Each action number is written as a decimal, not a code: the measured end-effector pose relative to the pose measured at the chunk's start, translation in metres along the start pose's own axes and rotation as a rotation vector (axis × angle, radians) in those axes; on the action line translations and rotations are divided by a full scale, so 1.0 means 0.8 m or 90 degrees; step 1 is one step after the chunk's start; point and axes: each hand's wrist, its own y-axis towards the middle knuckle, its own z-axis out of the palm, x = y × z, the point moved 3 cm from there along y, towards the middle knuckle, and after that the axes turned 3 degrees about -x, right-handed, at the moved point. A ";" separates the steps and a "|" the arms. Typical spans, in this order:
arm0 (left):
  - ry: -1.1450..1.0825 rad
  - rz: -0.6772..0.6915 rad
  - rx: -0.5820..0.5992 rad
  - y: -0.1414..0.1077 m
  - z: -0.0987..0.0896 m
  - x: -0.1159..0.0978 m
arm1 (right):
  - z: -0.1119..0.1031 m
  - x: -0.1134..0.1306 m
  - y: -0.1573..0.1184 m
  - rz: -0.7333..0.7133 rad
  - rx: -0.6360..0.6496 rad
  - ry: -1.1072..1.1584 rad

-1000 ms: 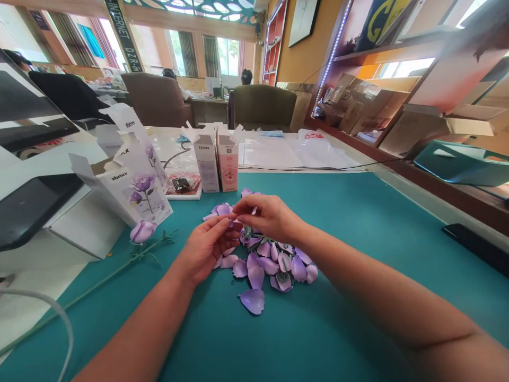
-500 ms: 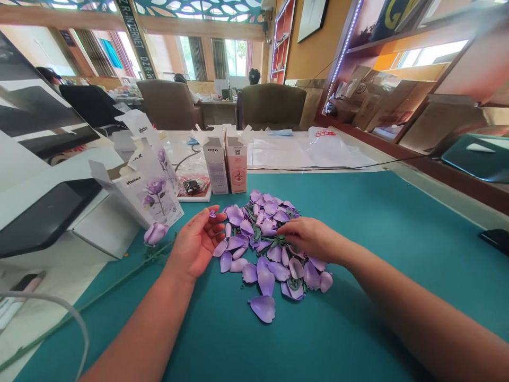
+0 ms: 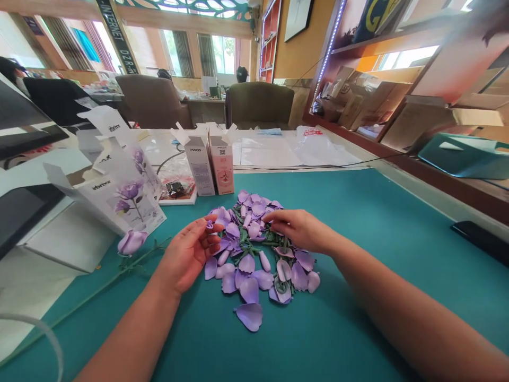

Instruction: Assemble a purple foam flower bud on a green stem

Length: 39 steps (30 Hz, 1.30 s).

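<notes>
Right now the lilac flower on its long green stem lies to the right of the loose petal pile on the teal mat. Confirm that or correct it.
Wrong side. The head view shows the lilac flower on its long green stem lying to the left of the loose petal pile, on the teal mat.

The left forearm [image 3: 131, 334] and right forearm [image 3: 401, 313] were bare and slender, widening toward the elbows and running out past the bottom of the view. The left hand [image 3: 186, 254] and right hand [image 3: 300, 231] were bare too, with slim fingers [image 3: 210, 236] and short nails.
</notes>
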 end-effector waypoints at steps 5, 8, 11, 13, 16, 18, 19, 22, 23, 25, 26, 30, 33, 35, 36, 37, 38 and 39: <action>0.041 -0.020 0.015 -0.004 0.007 0.005 | -0.025 -0.030 -0.009 0.046 0.027 -0.066; 0.055 -0.021 0.008 -0.006 0.009 0.005 | -0.031 -0.039 -0.012 0.046 0.079 -0.153; 0.056 -0.024 0.003 -0.005 0.009 0.005 | -0.029 -0.043 -0.011 0.076 0.085 -0.233; 0.059 -0.022 0.010 -0.003 0.007 0.006 | -0.022 -0.043 -0.010 0.088 0.091 -0.268; 0.068 -0.024 0.019 0.000 0.004 0.009 | -0.007 -0.036 -0.009 0.059 0.120 -0.278; 0.071 -0.026 0.021 0.002 0.002 0.010 | -0.002 -0.028 -0.008 0.011 0.133 -0.218; 0.072 -0.025 0.022 0.002 0.001 0.011 | -0.002 -0.024 -0.008 -0.006 0.135 -0.169; 0.073 -0.027 0.023 0.003 0.001 0.011 | -0.012 -0.024 -0.006 0.020 0.101 -0.041; 0.074 -0.028 0.022 0.004 0.001 0.011 | -0.018 -0.027 -0.006 0.051 0.075 -0.028; 0.076 -0.029 0.023 0.004 0.001 0.012 | -0.029 -0.035 -0.005 0.090 0.033 -0.037; 0.077 -0.028 0.022 0.004 0.001 0.012 | -0.033 -0.039 -0.005 0.091 0.029 -0.045; 0.076 -0.029 0.015 0.004 0.001 0.011 | -0.039 -0.045 -0.007 0.052 0.067 -0.054; 0.084 -0.028 0.017 0.004 0.001 0.009 | -0.041 -0.047 -0.007 0.075 0.042 -0.114; 0.090 -0.022 0.020 0.003 0.002 0.008 | -0.040 -0.049 -0.006 0.103 0.036 -0.161; 0.091 -0.020 0.021 0.003 0.003 0.007 | -0.040 -0.050 -0.005 0.114 0.038 -0.180; 0.091 -0.019 0.023 0.002 0.003 0.006 | -0.038 -0.051 -0.004 0.120 0.041 -0.192; 0.089 -0.018 0.023 0.002 0.003 0.006 | -0.037 -0.052 -0.003 0.121 0.043 -0.198; 0.087 -0.018 0.022 0.002 0.003 0.006 | -0.034 -0.052 -0.002 0.116 0.045 -0.200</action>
